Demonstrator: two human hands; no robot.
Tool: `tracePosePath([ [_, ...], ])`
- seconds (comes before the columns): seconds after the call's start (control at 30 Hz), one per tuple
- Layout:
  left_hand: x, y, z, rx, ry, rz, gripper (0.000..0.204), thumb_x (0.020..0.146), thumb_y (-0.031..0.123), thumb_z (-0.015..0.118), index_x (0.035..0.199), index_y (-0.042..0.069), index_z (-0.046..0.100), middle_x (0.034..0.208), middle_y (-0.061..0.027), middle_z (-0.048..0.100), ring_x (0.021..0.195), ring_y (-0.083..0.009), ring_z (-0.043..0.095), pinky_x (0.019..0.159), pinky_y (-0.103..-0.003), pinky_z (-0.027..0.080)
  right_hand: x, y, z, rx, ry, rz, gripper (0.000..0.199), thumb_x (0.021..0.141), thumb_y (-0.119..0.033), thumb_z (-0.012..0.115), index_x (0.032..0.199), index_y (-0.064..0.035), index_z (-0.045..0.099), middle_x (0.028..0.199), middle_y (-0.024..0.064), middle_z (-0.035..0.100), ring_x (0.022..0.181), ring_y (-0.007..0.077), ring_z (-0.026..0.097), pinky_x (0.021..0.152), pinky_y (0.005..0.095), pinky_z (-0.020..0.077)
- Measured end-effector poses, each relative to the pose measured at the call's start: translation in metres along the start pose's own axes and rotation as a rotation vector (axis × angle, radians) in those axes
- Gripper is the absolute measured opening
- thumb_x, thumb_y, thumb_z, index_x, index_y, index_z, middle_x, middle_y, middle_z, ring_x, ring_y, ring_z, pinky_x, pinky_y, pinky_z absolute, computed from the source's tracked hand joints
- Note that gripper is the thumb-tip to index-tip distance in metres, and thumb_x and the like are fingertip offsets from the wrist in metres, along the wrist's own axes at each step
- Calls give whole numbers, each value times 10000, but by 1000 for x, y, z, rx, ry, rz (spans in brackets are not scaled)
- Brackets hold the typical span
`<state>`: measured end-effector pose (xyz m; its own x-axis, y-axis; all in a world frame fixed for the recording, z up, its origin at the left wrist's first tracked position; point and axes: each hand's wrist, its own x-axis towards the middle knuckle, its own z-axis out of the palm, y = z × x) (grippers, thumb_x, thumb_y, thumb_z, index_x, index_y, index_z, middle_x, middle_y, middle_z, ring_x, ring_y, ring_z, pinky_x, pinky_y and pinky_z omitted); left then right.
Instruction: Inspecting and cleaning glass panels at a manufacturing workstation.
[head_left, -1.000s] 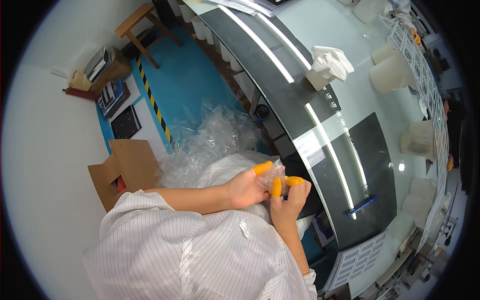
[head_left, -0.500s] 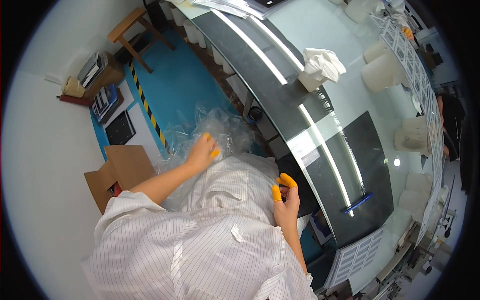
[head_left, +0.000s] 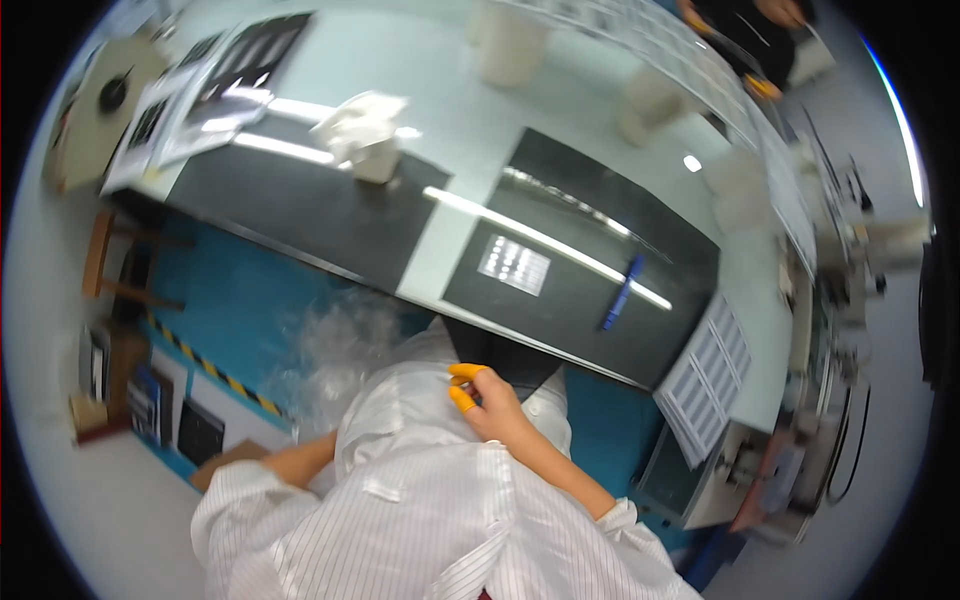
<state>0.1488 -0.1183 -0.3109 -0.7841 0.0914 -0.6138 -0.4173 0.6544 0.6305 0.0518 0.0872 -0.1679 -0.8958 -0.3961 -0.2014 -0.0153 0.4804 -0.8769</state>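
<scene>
right hand (head_left: 497, 403), orange finger cots (head_left: 463, 385) on, now rests loosely curled and holding nothing on my white striped coat (head_left: 420, 500). left hand has dropped behind the coat toward the clear plastic bags (head_left: 335, 355); i can't tell its grip

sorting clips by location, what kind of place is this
Probably a factory or electronics assembly workshop. The person wears a striped white work coat and orange finger cots, sits at a long bench with dark mats, and hazard-striped tape marks the blue floor.
</scene>
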Motion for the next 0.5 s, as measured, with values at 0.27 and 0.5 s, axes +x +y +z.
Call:
tracePosePath([
  [0.27,64,54,-17,201,-360,269,180,787,201,547,838,54,638,766,-74,615,705,-221,580,626,-350,443,-3,-13,-18,-13,26,-13,257,800,-146,557,1007,4,541,960,154,556,917,294,540,798,363,428],
  [0.5,72,47,-41,261,-501,229,175,800,188,533,821,49,637,731,-55,606,678,-194,569,608,-324,438,-19,-20,-54,-68,258,-159,213,785,-114,564,962,4,549,907,140,554,891,297,532,776,364,430],
])
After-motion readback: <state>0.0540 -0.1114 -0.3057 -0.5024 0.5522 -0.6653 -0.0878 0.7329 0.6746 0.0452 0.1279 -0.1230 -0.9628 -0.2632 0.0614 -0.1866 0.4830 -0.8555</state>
